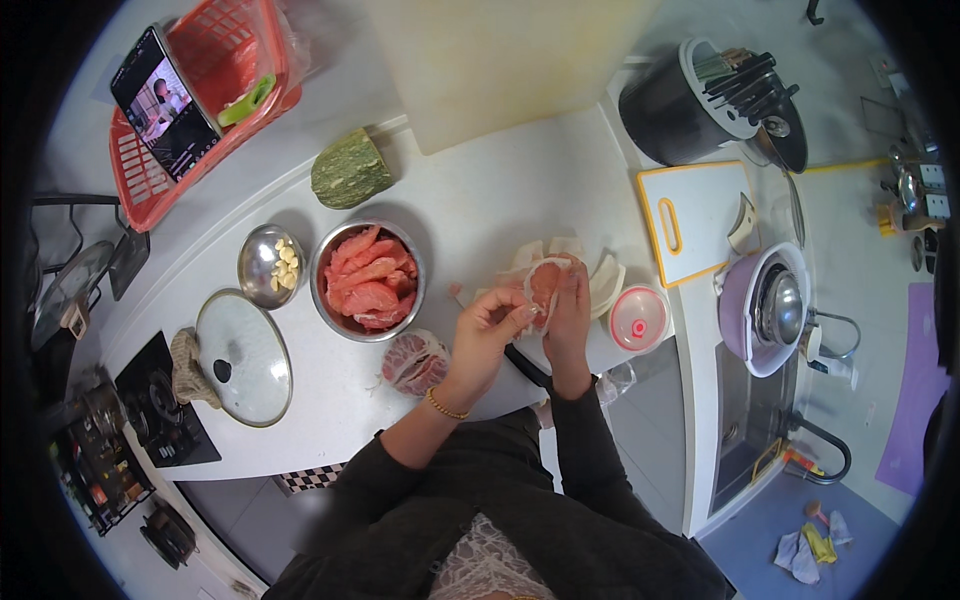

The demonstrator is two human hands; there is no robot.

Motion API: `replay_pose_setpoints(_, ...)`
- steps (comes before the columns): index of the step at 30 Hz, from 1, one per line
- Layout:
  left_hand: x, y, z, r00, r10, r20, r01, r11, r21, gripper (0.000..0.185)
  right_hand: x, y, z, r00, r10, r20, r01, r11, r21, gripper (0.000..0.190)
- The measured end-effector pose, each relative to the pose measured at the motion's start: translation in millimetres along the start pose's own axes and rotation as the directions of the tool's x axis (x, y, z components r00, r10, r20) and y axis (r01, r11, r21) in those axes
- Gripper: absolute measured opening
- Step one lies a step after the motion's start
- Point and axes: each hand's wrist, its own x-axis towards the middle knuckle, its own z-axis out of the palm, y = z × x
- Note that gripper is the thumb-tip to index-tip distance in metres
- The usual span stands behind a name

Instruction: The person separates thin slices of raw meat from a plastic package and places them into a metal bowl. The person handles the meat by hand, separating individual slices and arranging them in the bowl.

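My right hand (568,319) holds a pomelo segment (543,289) with pale membrane around its pink flesh. The thumb and fingers of my left hand (491,322) pinch at the segment's near edge. Pieces of white pomelo rind and membrane (606,285) lie behind and beside my hands. Just left of my left wrist sits a peeled part of a pomelo (415,364). A steel bowl (316,311) further left is heaped with peeled pink pomelo flesh (369,281). Below my hands a black handle (527,366) juts over the counter's edge, its other end hidden.
A small steel bowl with peeled garlic cloves (285,266), a glass lid (247,360) and a cut piece of green squash (351,171) stand left. At right are a round lidded container (638,319), a cutting board (701,221) and nested basins (739,315). A phone (165,105) leans on a red basket (247,142).
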Motion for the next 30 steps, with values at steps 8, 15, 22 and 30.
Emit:
replay_pose_setpoints(8,10.9,-11.1,-14.7,0.991,0.100,-0.088,-0.072,0.958,0.277,0.010,7.7,12.1,-21.5,0.997,0.040,0.066,-0.055,0.970,0.238,0.031)
replay_pose_setpoints(15,11.8,-2.9,-10.8,0.937,0.350,0.024,-0.268,0.671,0.692,0.014,4.6,6.2,-27.6,0.993,-0.001,0.114,-0.023,0.978,0.207,0.030)
replay_pose_setpoints(22,2.8,8.4,-9.9,0.921,0.369,0.125,-0.326,0.554,0.766,0.016,0.8,0.5,-24.0,0.997,-0.012,0.078,0.003,0.992,0.123,0.031)
replay_pose_setpoints(30,-12.0,15.6,-2.7,0.921,0.383,0.066,-0.306,0.609,0.732,0.025,-2.9,-5.8,-21.4,0.999,-0.033,0.004,0.032,0.991,0.127,0.032)
